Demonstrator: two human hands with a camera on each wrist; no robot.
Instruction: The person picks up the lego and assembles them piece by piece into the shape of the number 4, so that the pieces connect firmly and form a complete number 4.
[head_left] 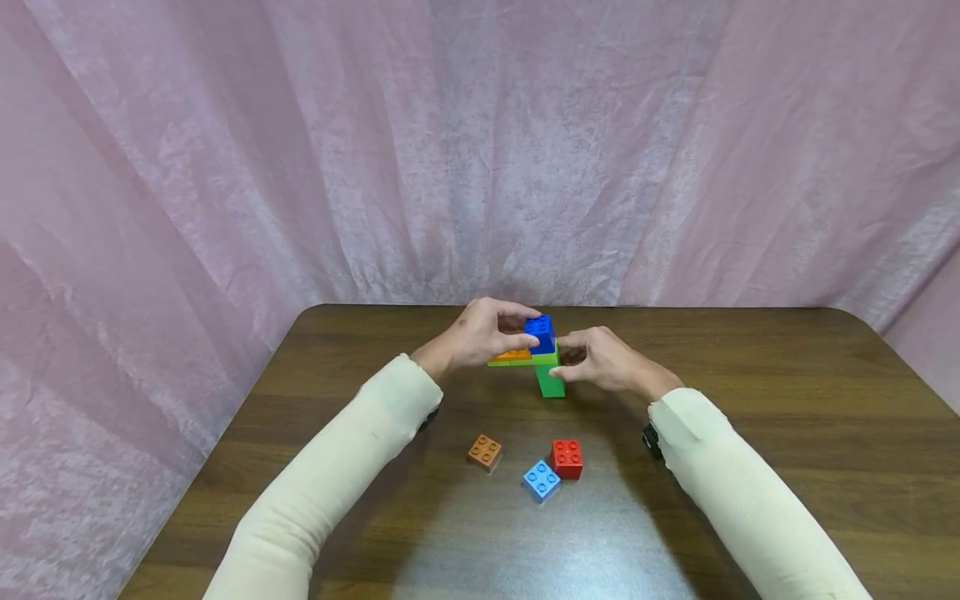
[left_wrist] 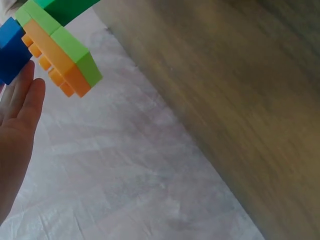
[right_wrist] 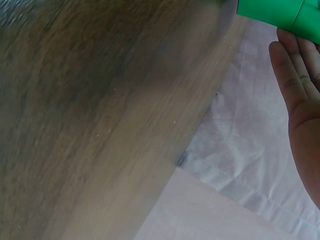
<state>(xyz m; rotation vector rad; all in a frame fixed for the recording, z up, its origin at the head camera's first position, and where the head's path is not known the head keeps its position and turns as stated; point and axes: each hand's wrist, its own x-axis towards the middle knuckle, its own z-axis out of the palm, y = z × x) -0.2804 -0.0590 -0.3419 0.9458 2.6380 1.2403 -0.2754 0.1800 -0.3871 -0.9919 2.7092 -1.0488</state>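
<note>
Nearest my head camera, a pale left sleeve [head_left: 322, 492] extends from 7 o'clock and a pale right sleeve [head_left: 750, 500] from 4. Past them on the wooden counter [head_left: 787, 367] I count three loose blocks, each with four studs: one brown block [head_left: 485, 452], one light blue block [head_left: 542, 479], one red block [head_left: 567, 459]. From the light blue one, the brown lies at 10 o'clock and the red close by at 2.

At 12 o'clock from these three, I see one built stack [head_left: 542, 359] between two hands. Its green column [head_left: 551, 386] runs upright, long axis vertical. Two lime blocks [left_wrist: 70, 45], judging by a seam, lie under one orange block [head_left: 516, 354]; this layer's long axis is level, pointing to 9 o'clock. One dark blue block [head_left: 543, 335] sits on top, studs up.

I see the left hand [head_left: 480, 335] pinching the dark blue block and the right hand [head_left: 606, 358] gripping the green column.
</note>
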